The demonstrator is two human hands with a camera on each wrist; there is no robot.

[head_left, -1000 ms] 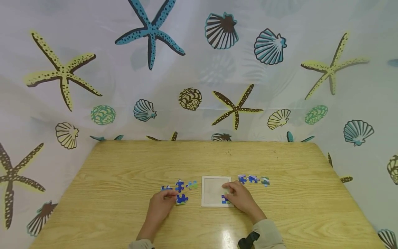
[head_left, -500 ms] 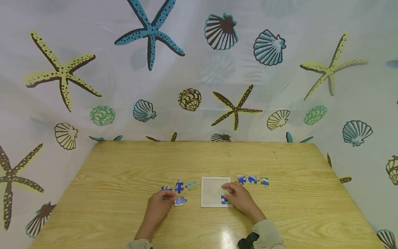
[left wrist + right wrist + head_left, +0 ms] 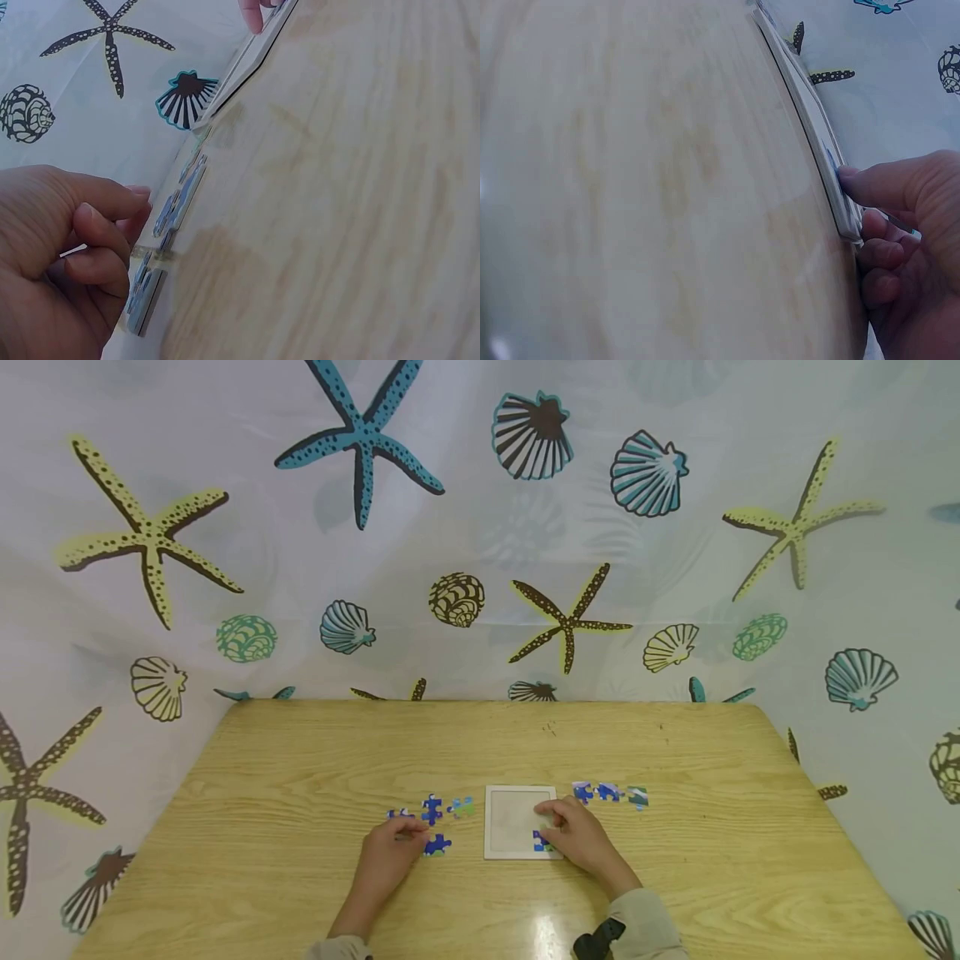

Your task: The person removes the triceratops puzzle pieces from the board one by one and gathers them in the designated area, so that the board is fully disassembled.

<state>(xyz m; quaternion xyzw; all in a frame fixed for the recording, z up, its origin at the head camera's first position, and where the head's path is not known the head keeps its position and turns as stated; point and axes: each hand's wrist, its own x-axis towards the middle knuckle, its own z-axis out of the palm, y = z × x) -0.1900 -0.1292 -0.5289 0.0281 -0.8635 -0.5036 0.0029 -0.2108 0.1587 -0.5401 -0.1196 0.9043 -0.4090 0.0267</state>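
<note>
In the head view my left hand point(image 3: 393, 853) is at the left of a white square puzzle tray point(image 3: 495, 853), its fingertips at the left edge of a blue jigsaw piece point(image 3: 438, 845). The left wrist view shows the left hand point(image 3: 71, 251) with thumb and finger brought together beside that piece point(image 3: 180, 196), the other fingers curled. My right hand point(image 3: 583, 837) holds the tray's right side. In the right wrist view, the right thumb point(image 3: 881, 184) lies on the tray's edge point(image 3: 799, 97), with curled fingers beside the corner. A blue-green piece point(image 3: 539, 842) sits in the tray's near right corner.
Left of the tray lie more loose pieces: a blue one point(image 3: 432, 810), a green-blue one point(image 3: 462, 807) and one partly behind the left hand point(image 3: 401, 813). Right of it, a row of pieces point(image 3: 607, 792) lies on the wooden table point(image 3: 300, 760). A patterned cloth point(image 3: 405, 660) hangs behind.
The blue piece at my left fingertips tips and catches pale light half a second ago, then shows dark blue again. My left hand shifts slightly; the right hand and tray stay put.
</note>
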